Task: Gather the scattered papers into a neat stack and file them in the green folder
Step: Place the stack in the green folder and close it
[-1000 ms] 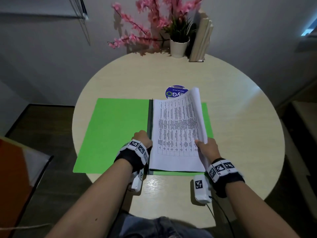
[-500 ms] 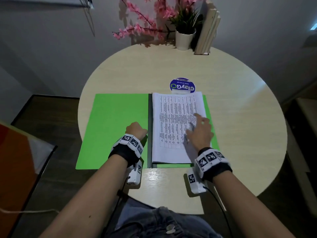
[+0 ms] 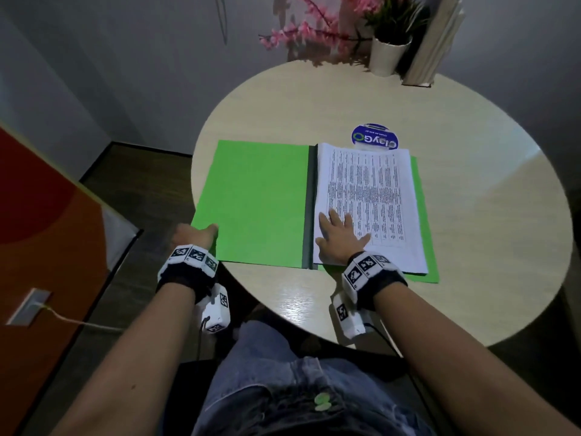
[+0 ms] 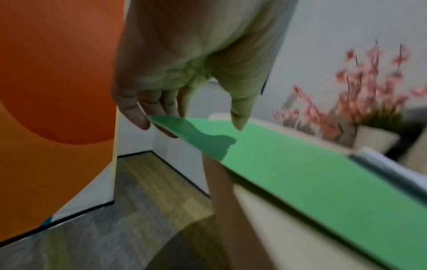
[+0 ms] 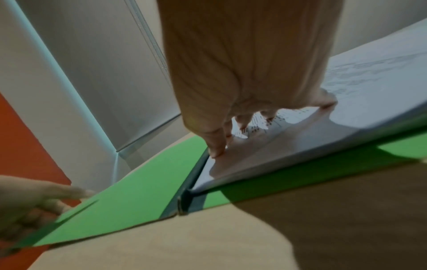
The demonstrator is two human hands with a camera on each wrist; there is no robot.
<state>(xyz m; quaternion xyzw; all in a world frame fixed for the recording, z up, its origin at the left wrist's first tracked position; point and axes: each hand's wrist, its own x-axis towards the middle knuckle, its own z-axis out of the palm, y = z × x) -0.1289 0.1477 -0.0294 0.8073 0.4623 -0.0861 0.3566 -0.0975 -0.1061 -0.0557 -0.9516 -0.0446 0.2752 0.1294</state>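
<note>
A matt card surface is shown by the green folder (image 3: pixel 261 199), printed white paper by the papers (image 3: pixel 367 196), and a pale wood-grain finish with a glossy sheen is seen on the desk (image 3: pixel 490 199).

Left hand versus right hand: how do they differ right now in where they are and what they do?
The left hand is at the outer near corner of the open green folder, thumb above and fingers beneath the cover's edge; the right hand lies flat with spread fingers on the white printed paper stack. The left hangs past the round beige table; the right is over it. Both touch the folder's near end.
</note>
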